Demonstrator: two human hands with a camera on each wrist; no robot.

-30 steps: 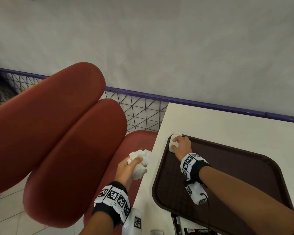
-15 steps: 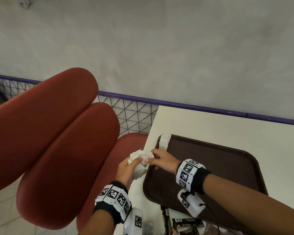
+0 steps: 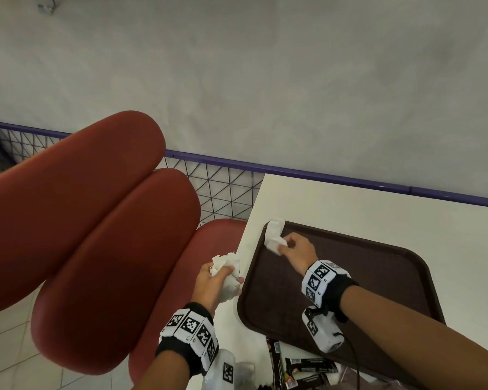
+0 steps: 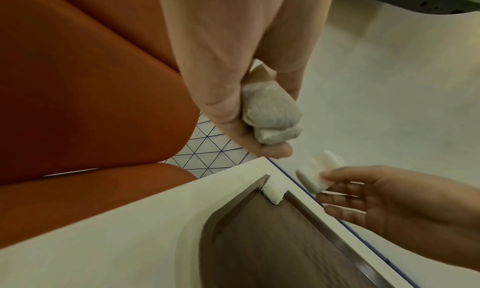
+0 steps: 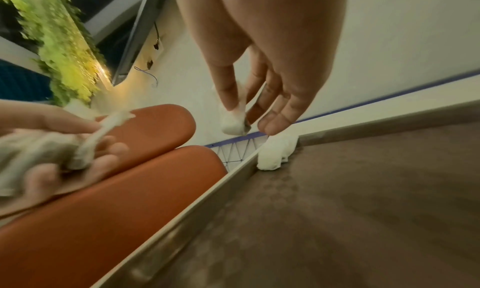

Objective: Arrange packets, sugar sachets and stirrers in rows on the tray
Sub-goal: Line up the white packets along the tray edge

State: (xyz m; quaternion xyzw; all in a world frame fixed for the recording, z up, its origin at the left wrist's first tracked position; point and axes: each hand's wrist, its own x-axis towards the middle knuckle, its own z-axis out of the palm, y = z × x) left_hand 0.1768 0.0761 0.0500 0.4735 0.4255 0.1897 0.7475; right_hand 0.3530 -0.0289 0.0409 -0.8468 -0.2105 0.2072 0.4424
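Note:
A brown tray (image 3: 378, 277) lies on the white table. One white sugar sachet (image 3: 274, 226) lies in its far-left corner, also seen as the corner sachet (image 5: 275, 152) in the right wrist view. My right hand (image 3: 285, 244) pinches a second sachet (image 3: 273, 244) between thumb and fingers, just above the tray and close to the first one. My left hand (image 3: 227, 275) hovers off the table's left edge beside the tray and grips a crumpled bunch of white sachets (image 4: 270, 116).
Dark packets (image 3: 307, 367) lie on the table near the tray's near edge. A red padded seat (image 3: 110, 249) fills the left. A purple rail with wire mesh (image 3: 226, 187) runs behind the table against the grey wall.
My right hand left one sachet in the tray's far-left corner, went to the left hand, took another sachet and carried it back toward that corner.

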